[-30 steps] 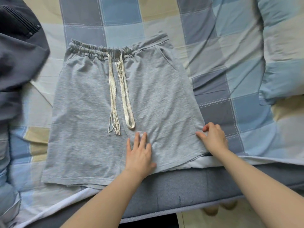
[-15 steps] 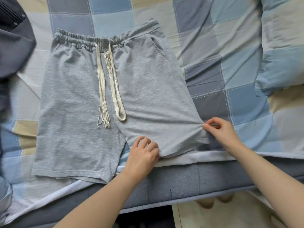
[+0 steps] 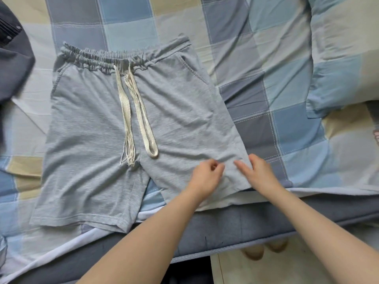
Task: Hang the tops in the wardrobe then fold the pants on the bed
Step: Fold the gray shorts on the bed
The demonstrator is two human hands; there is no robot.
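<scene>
Grey shorts (image 3: pixel 98 124) with an elastic waistband and a cream drawstring (image 3: pixel 141 119) lie face up on the checked bedsheet (image 3: pixel 266 124), legs toward me. Both hands are on the right leg, close to its hem and outer edge. My left hand (image 3: pixel 207 177) has its fingers curled, thumb and forefinger meeting on the cloth as if pinching it. A little to its right, my right hand (image 3: pixel 260 173) rests on the fabric with straight fingers pointing left. The left leg lies flat and untouched.
A dark navy garment (image 3: pixel 12 62) lies at the bed's far left. A checked pillow (image 3: pixel 344 78) sits at the right. The dark blue mattress edge (image 3: pixel 225 228) runs along the front, with pale floor and my feet (image 3: pixel 264 249) below it.
The right leg of the shorts, bunched at its hem before, now lies spread flat. My right hand let go of the outer hem and moved left; my left hand shifted right onto the leg.
</scene>
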